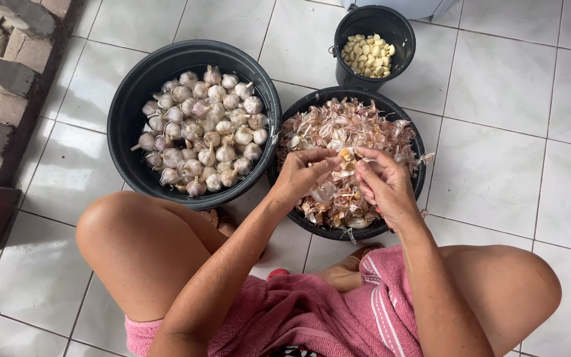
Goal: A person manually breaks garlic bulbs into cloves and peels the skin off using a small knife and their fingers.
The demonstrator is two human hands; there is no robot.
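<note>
I'm looking down: both hands meet over the skins tub (391, 106), a garlic clove (345, 155) pinched between them. Left hand (301, 173) grips it from one side, right hand (384, 185) pinches at it with the fingertips, working the peel. Risk as I see it: the clove is small and slick, so a slip would drop it among the husks, hard to find again. A hard nail could gouge the flesh. Whole bulbs (203, 129) sit in the big basin to the left, peeled cloves (367, 55) in the bucket beyond; a misplaced toss lands on the floor (497, 86).
</note>
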